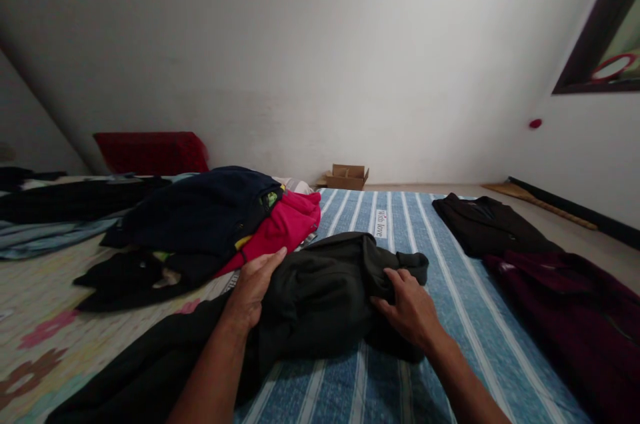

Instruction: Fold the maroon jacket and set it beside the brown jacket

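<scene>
A dark grey-green garment (320, 304) lies partly bunched in front of me, and a long part of it trails to the lower left. Whether it is a jacket or a sweatshirt I cannot tell. My left hand (253, 287) rests against its left side with the fingers stretched out. On the right, my right hand (407, 304) has its fingers and thumb bent around a fold of the cloth near the rolled right end. Under the garment is a blue and white striped sheet (450, 317) with a "With love" label (381, 223).
To the left, a heap holds a navy garment (200, 211) and a pink one (285, 224) on a floral sheet (35, 297). Folded brown clothing (493, 224) and maroon clothing (565, 304) lie at the right. A cardboard box (347, 177) stands by the wall.
</scene>
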Motion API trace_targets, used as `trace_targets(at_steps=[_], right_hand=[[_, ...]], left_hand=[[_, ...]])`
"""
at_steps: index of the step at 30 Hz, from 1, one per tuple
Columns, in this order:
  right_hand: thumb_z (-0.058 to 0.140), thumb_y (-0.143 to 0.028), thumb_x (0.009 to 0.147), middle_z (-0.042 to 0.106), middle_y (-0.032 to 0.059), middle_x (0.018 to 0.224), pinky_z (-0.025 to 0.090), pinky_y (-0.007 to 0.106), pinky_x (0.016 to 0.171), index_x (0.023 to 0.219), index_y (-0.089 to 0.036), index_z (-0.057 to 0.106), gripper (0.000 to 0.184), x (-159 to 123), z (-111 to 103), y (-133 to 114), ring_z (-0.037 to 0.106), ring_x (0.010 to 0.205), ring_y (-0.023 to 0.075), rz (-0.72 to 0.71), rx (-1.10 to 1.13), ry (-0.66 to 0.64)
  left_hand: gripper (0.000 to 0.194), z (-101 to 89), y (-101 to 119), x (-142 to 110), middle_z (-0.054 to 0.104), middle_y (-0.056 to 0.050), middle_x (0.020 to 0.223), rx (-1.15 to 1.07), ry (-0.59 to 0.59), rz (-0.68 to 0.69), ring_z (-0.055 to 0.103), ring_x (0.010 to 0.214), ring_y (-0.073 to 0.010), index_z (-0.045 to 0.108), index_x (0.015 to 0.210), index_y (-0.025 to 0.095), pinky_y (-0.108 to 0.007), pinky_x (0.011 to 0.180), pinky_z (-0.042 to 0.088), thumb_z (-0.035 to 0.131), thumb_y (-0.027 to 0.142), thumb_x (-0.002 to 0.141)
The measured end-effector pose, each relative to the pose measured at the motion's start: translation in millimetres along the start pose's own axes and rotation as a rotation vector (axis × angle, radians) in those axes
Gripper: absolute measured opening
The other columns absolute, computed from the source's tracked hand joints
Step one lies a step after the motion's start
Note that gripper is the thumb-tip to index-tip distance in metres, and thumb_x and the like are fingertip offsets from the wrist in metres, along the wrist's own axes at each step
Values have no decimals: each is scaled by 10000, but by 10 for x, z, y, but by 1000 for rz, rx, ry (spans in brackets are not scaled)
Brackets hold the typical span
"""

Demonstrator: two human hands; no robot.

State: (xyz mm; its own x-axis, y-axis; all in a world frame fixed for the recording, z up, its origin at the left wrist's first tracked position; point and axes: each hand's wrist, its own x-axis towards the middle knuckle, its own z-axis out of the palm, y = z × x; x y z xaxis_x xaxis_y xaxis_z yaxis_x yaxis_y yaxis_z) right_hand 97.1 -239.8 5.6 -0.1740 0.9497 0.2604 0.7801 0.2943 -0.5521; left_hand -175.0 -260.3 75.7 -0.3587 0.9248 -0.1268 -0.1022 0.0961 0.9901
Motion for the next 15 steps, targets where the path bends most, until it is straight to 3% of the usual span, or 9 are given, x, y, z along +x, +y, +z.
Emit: trace_targets(at_steps=[2, 4, 7, 11, 15], right_hand=[[505, -326, 786, 572, 91, 983, 411, 313, 745, 900, -186, 633, 221, 25, 24, 34, 559, 866, 224, -9, 0, 19], [464, -302, 801, 577, 61, 908, 408, 287, 704, 752, -187, 614, 195, 57, 4, 93, 558, 785, 184, -28, 134, 46], [506, -359, 781, 592, 18, 767, 410, 277, 652, 721, -185, 612, 213, 108, -98, 194, 555, 721, 179, 41, 489, 80], [650, -422, 672, 628, 6, 686, 424, 280, 607, 769, -161, 662, 278, 198, -297, 285, 569, 690, 195, 240, 952, 220], [745, -376, 588, 651, 8, 696, 441, 268, 591, 815, -156, 679, 324, 298, -519, 278, 579, 641, 168, 299, 1247, 422]], left_hand=[[293, -33, -8, -23, 669, -34, 615, -5, -66, -79, 646, 601, -190, 630, 699, 142, -288, 607, 511, 747, 372, 561], [259, -63, -21, -36, 669, -40, 599, 33, -119, -130, 650, 600, -204, 633, 652, 145, -292, 587, 510, 760, 338, 536], [244, -95, -4, -30, 684, -40, 639, 81, -167, -123, 653, 608, -210, 646, 660, 153, -294, 573, 508, 765, 299, 505], [277, -104, 155, 31, 686, -16, 658, 122, -81, 29, 640, 604, -184, 658, 710, 159, -268, 577, 498, 748, 279, 476], [276, -39, 447, 143, 692, 5, 697, 283, 88, 300, 621, 621, -162, 674, 762, 172, -227, 564, 471, 696, 297, 517]])
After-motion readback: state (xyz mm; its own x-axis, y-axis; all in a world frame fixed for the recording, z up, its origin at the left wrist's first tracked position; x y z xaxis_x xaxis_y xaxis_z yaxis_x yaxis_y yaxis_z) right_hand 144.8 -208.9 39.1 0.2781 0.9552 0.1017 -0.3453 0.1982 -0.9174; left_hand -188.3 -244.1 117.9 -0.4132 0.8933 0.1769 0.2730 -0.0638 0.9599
